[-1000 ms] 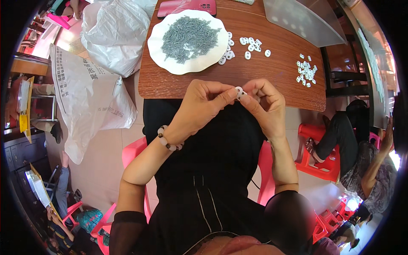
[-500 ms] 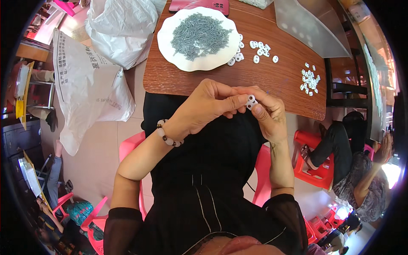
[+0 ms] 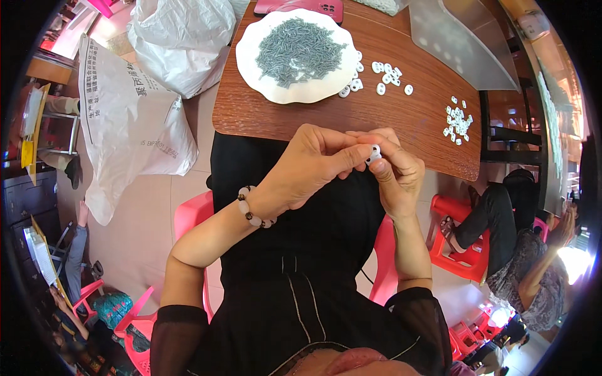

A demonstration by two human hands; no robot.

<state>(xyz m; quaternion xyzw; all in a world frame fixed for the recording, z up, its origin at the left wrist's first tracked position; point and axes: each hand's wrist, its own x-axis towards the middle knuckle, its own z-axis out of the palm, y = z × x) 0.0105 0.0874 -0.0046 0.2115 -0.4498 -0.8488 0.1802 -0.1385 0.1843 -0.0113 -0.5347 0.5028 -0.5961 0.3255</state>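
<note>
Over my lap, just off the table's near edge, my left hand [image 3: 313,164] and my right hand [image 3: 399,172] meet with fingers pinched. Between their thumbs and fingertips sits a small white plastic piece with round holes [image 3: 375,151], partly covered by my left thumb. Both hands grip it; whether a thin pin is in it too, I cannot make out. Beyond them, a white scalloped plate [image 3: 249,70] holds a heap of small grey-green translucent rods [image 3: 296,51]. Right of the plate lie loose white pieces with holes [image 3: 390,73], and a smaller-looking white cluster [image 3: 458,119] is farther right.
The brown wooden table [image 3: 263,119] carries a pink phone [image 3: 301,6] behind the plate and a translucent bin [image 3: 461,47] at the back right. White sacks [image 3: 128,119] stand on the left. A person [image 3: 533,269] sits at the right near a red stool [image 3: 461,257].
The white piece has turned between my fingers, and fewer of its holes show now. My left thumb has slid a little rightward over it. The whole view has shifted slightly.
</note>
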